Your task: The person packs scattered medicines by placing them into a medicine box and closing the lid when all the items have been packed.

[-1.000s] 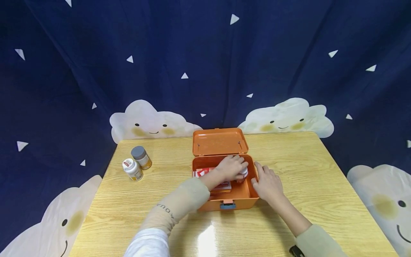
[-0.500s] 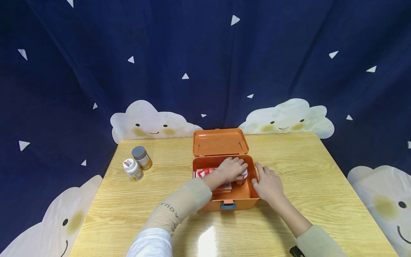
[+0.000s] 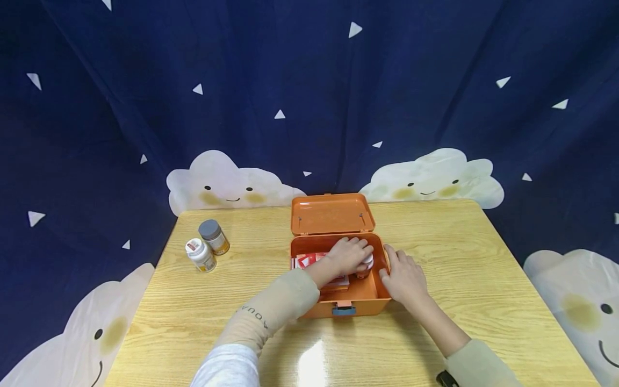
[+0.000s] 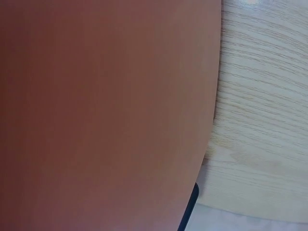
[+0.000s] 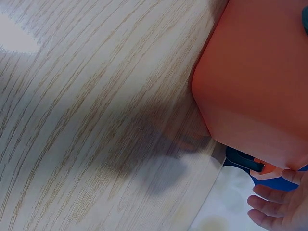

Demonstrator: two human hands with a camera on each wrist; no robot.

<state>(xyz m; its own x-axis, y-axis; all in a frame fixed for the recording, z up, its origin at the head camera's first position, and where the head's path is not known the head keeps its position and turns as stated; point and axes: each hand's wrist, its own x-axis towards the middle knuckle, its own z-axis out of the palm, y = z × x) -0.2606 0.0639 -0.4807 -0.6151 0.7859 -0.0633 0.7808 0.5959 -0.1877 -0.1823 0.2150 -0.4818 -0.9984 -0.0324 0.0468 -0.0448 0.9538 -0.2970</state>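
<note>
An orange toolbox-style box [image 3: 372, 307] stands with its lid [image 3: 331, 214] raised at the back. My left hand [image 3: 347, 255] reaches inside it and grips a small brownish bottle [image 3: 364, 273] with a white cap, near the right end. The palm covers much of that bottle. Red-and-white cartons [image 3: 306, 261] lie in the left part of the box, partly under my left forearm. At the box's right side rests my right hand [image 3: 405, 275], its thumb and fingers by the rim. The right wrist view shows these fingers [image 5: 269, 207] loosely extended near the box's end wall.
Two pill bottles stand together at the table's back left: one with a grey lid [image 3: 214, 237], one with a white lid [image 3: 200, 255]. Behind the wooden table [image 3: 454, 252] hangs a dark blue curtain [image 3: 309, 97] with clouds. A blue latch [image 3: 344, 310] is on the box's front.
Very little differs. The left forearm has shifted slightly right while that hand stays on the white-capped bottle. My right hand keeps its place at the rim.
</note>
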